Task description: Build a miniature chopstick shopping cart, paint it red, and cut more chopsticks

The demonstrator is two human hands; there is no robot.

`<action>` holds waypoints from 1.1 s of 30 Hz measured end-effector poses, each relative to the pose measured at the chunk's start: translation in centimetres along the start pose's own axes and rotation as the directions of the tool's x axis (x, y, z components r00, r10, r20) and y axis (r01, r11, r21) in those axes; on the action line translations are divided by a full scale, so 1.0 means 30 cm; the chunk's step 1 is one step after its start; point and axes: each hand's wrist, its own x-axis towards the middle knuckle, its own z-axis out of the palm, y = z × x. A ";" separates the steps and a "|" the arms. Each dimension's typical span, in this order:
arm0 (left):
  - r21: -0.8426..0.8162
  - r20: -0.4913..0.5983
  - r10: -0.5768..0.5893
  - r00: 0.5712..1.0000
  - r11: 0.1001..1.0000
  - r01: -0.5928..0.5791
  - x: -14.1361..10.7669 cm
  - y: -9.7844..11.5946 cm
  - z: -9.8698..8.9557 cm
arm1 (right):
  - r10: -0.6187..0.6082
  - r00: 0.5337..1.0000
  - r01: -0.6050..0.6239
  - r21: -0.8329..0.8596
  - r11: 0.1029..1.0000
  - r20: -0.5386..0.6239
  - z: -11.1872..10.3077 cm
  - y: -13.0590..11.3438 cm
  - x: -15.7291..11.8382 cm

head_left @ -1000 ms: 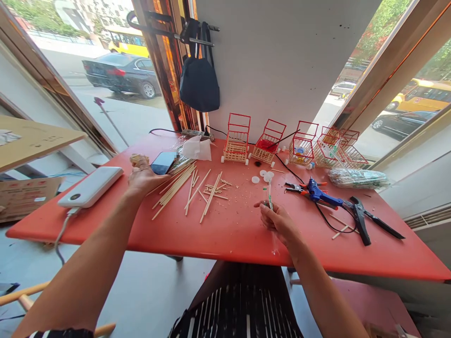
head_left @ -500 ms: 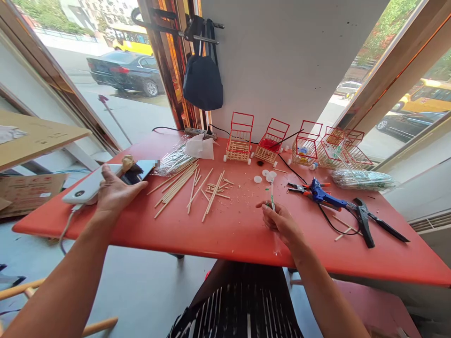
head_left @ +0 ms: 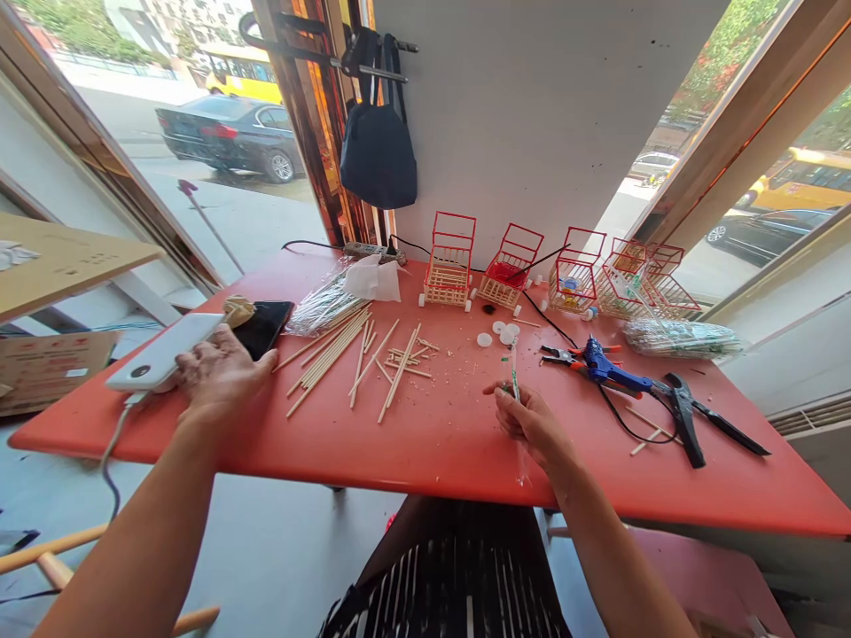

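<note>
My left hand (head_left: 222, 370) rests on the table with its fingers spread, between a white box-shaped device (head_left: 166, 350) with a cable and a dark phone (head_left: 264, 328). Its thumb reaches toward the phone's lower edge, and its fingertips are by the device. A crumpled tan lump (head_left: 238, 308) lies between the two. In my right hand (head_left: 528, 418) a thin clear plastic wrapper (head_left: 514, 377) with green marks is pinched; its tail hangs below the fingers. Several white discs (head_left: 503, 331) lie just beyond that hand.
Bamboo sticks (head_left: 336, 350) and short cut pieces lie mid-table. Several small stick carts (head_left: 448, 275) with red frames stand along the back. To the right are a blue glue gun (head_left: 612, 368), pliers (head_left: 558, 354), a black-handled cutter (head_left: 688, 421) and a bag of wrapped sticks (head_left: 684, 339).
My left hand has come off the phone and settled lower, fingers more spread. The phone now lies flat with a dark screen. My right hand keeps its grip on the wrapper.
</note>
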 end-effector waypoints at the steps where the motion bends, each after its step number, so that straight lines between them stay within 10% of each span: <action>1: 0.010 -0.009 -0.019 1.000 1.000 0.019 -0.006 0.001 -0.002 | 0.004 1.000 -0.004 0.001 1.000 -0.002 0.002 -0.002 0.000; 4: 0.031 -0.099 -0.051 0.994 0.998 0.054 -0.029 0.026 -0.020 | 0.014 1.000 -0.014 -0.001 1.000 0.003 0.006 -0.007 -0.001; 8: 0.029 -0.284 0.177 0.942 0.984 -0.176 -0.015 0.123 -0.055 | 0.024 1.000 -0.024 -0.013 1.000 0.012 0.008 -0.007 -0.002; 21: -0.307 -0.054 0.430 0.901 0.852 -0.425 0.332 0.625 0.028 | 0.079 0.997 -0.079 0.017 0.997 0.014 0.005 -0.008 -0.011; 28: -0.302 -0.217 0.307 0.927 0.881 -0.363 0.296 0.688 0.059 | 0.084 0.996 -0.084 0.005 0.996 0.012 0.008 -0.005 -0.014; 33: -0.320 -0.049 0.414 0.909 0.856 -0.407 0.326 0.679 0.062 | 0.086 0.996 -0.086 -0.026 0.996 -0.008 0.017 -0.014 -0.016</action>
